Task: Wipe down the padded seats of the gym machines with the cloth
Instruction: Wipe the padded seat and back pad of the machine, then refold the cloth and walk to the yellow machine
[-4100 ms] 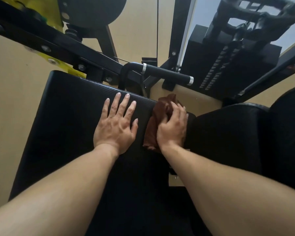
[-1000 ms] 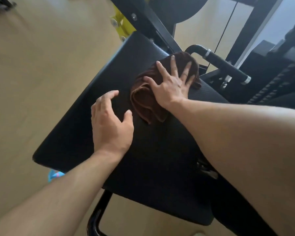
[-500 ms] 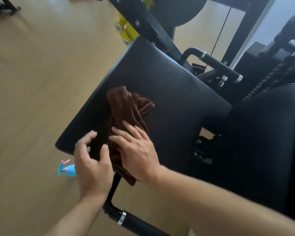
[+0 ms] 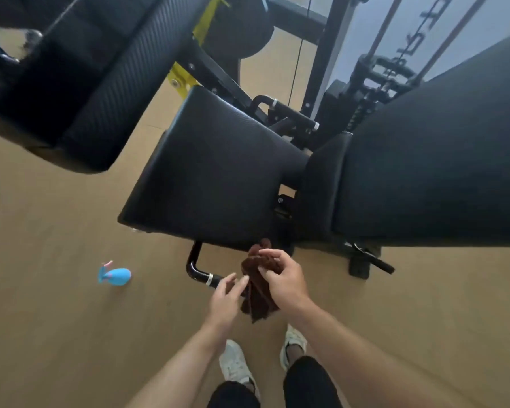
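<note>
The black padded seat (image 4: 215, 175) of the gym machine lies bare in the middle of the view, its near edge just above my hands. My right hand (image 4: 283, 278) holds the bunched brown cloth (image 4: 258, 301) in the air below that edge, off the pad. My left hand (image 4: 226, 301) sits beside the cloth with fingers apart, its fingertips at the cloth's left side. The black padded backrest (image 4: 430, 160) stretches away to the right.
A blue spray bottle (image 4: 115, 276) lies on the tan floor (image 4: 56, 319) to the left. A black handle with a chrome ring (image 4: 202, 275) juts out below the seat. Another padded machine part (image 4: 80, 83) hangs at the upper left. My white shoes (image 4: 236, 366) stand below.
My right hand dragged the cloth down the seat and lifted it off the near edge. Both hands now meet below the seat, and the view has pulled back.
</note>
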